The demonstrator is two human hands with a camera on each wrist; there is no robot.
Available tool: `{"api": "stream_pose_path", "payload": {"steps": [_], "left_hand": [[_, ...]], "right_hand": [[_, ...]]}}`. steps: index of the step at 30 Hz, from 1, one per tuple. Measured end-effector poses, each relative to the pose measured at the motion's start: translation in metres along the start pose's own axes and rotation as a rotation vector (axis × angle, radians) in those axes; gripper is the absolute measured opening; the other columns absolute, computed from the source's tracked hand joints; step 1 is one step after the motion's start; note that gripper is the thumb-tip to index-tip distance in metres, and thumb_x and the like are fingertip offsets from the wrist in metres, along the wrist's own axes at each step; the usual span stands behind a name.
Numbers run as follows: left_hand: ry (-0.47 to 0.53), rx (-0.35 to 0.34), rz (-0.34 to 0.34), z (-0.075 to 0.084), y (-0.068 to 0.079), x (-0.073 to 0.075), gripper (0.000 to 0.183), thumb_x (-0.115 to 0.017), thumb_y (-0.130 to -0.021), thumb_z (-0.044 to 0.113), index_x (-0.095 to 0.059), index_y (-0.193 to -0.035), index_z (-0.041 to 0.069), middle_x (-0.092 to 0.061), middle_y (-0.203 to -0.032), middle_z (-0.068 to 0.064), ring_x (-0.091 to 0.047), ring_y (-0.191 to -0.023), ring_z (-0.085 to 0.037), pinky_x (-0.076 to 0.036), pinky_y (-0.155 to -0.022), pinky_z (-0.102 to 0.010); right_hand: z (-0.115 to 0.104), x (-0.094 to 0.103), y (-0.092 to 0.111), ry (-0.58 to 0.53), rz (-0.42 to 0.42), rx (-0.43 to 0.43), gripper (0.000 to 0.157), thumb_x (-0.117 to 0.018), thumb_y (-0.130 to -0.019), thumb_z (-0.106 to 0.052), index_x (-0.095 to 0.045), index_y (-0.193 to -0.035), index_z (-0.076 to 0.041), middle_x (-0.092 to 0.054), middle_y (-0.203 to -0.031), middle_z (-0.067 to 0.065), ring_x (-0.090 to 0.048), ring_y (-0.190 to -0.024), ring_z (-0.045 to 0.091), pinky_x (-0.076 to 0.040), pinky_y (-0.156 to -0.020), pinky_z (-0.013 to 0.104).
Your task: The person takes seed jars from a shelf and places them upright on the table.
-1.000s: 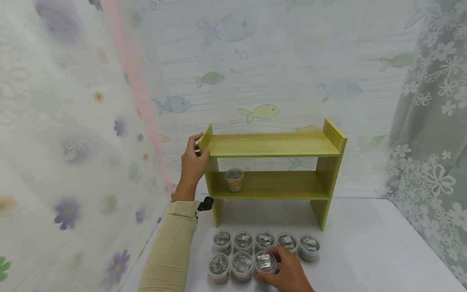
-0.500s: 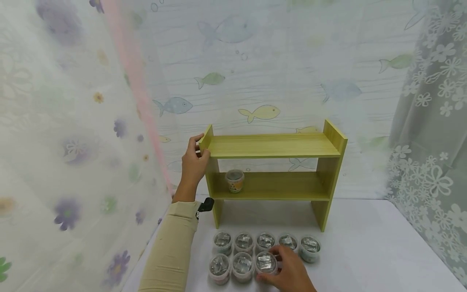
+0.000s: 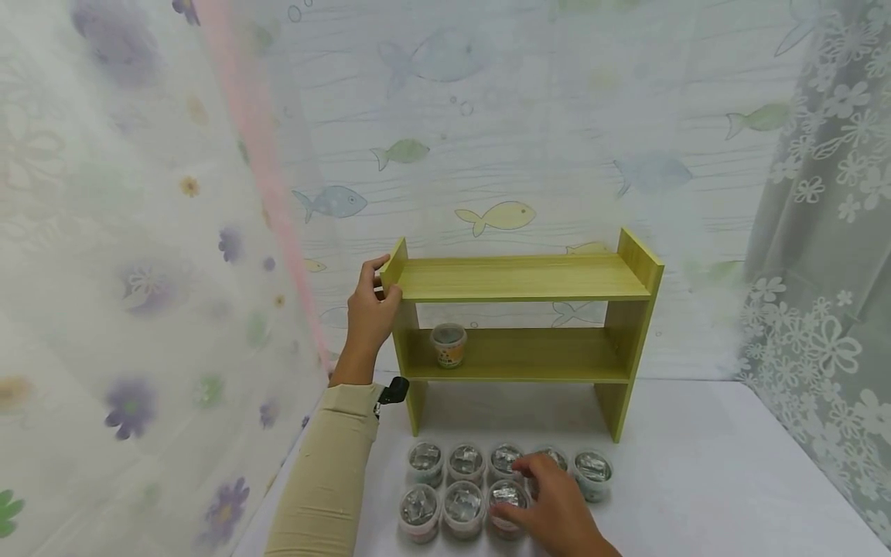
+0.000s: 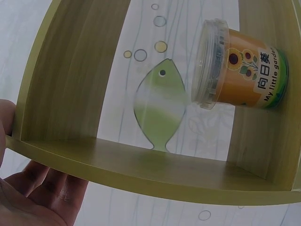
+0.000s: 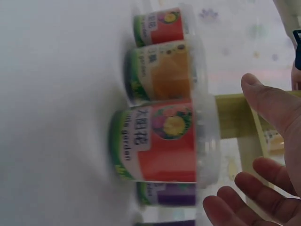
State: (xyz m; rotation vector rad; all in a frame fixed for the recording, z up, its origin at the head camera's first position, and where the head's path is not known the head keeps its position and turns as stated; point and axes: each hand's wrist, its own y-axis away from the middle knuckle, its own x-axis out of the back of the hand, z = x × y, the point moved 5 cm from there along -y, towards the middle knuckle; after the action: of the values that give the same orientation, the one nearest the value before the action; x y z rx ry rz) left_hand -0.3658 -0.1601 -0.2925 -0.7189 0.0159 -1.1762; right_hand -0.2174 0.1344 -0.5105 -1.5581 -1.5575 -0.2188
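My left hand (image 3: 369, 317) grips the left upper side of a small yellow-green wooden shelf (image 3: 522, 280), thumb in front and fingers behind. An orange-labelled sunflower tub (image 4: 249, 70) with a clear lid stands upright on the middle board, toward the left end. Low at the front, my right hand (image 3: 560, 507) hovers with thumb and fingers spread over a red-labelled tub (image 5: 164, 141) that ends the near row. In the right wrist view, space shows between the fingertips and that tub's clear lid, and the hand holds nothing.
Two rows of lidded tubs stand on the white table before the shelf, including a far-row left tub (image 3: 425, 459), a near-row left tub (image 3: 419, 510) and a far-row right tub (image 3: 592, 473). A fish-patterned curtain (image 3: 529, 139) hangs behind.
My right hand has let go of the red-labelled tub, its fingers spreading and lifting off the lid. The tub stays in place. My left hand keeps its grip on the shelf.
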Motion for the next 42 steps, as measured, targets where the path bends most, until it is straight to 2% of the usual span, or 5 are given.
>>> {"api": "stream_pose_path", "payload": {"steps": [7, 12, 19, 28, 42], "left_hand": [[0.004, 0.004, -0.004, -0.001, 0.0, -0.001, 0.053, -0.053, -0.102, 0.026, -0.044, -0.152, 0.039, -0.063, -0.131, -0.013, -0.07, -0.109, -0.03, -0.059, -0.081, -0.049], [0.002, 0.007, -0.003, -0.001, 0.0, -0.002, 0.054, -0.053, -0.102, 0.026, -0.044, -0.152, 0.04, -0.063, -0.131, -0.012, -0.07, -0.11, -0.03, -0.059, -0.082, -0.049], [-0.004, 0.012, -0.001, 0.0, 0.001, -0.002, 0.054, -0.053, -0.101, 0.026, -0.044, -0.153, 0.04, -0.063, -0.132, -0.013, -0.07, -0.111, -0.03, -0.059, -0.083, -0.05], [-0.003, 0.014, -0.004, -0.001, 0.002, -0.002, 0.054, -0.053, -0.101, 0.027, -0.044, -0.153, 0.04, -0.063, -0.132, -0.012, -0.07, -0.11, -0.029, -0.059, -0.08, -0.049], [-0.013, -0.014, 0.001, 0.0, 0.001, -0.001, 0.055, -0.053, -0.101, 0.024, -0.043, -0.153, 0.038, -0.063, -0.131, -0.012, -0.07, -0.112, -0.031, -0.058, -0.082, -0.05]], "right_hand": [[-0.006, 0.004, -0.019, -0.028, 0.022, 0.01, 0.057, -0.096, -0.065, -0.047, -0.071, -0.107, -0.018, -0.07, -0.105, -0.005, -0.069, -0.098, 0.016, -0.058, -0.08, 0.031], [-0.01, 0.006, -0.036, -0.037, 0.003, -0.047, 0.052, -0.095, -0.068, -0.043, -0.072, -0.109, -0.022, -0.073, -0.11, -0.003, -0.07, -0.103, 0.02, -0.058, -0.081, 0.034], [-0.019, 0.009, -0.06, -0.065, 0.001, -0.065, 0.056, -0.093, -0.07, -0.048, -0.072, -0.116, -0.024, -0.071, -0.115, -0.005, -0.067, -0.111, 0.019, -0.057, -0.091, 0.044], [-0.029, 0.013, -0.086, -0.089, 0.056, 0.026, 0.058, -0.093, -0.071, -0.045, -0.07, -0.117, -0.019, -0.069, -0.116, 0.0, -0.067, -0.109, 0.021, -0.057, -0.09, 0.045], [-0.029, 0.01, -0.127, -0.139, 0.056, -0.03, 0.068, -0.093, -0.073, -0.04, -0.065, -0.128, -0.012, -0.066, -0.126, 0.005, -0.062, -0.121, 0.028, -0.052, -0.101, 0.049]]}}
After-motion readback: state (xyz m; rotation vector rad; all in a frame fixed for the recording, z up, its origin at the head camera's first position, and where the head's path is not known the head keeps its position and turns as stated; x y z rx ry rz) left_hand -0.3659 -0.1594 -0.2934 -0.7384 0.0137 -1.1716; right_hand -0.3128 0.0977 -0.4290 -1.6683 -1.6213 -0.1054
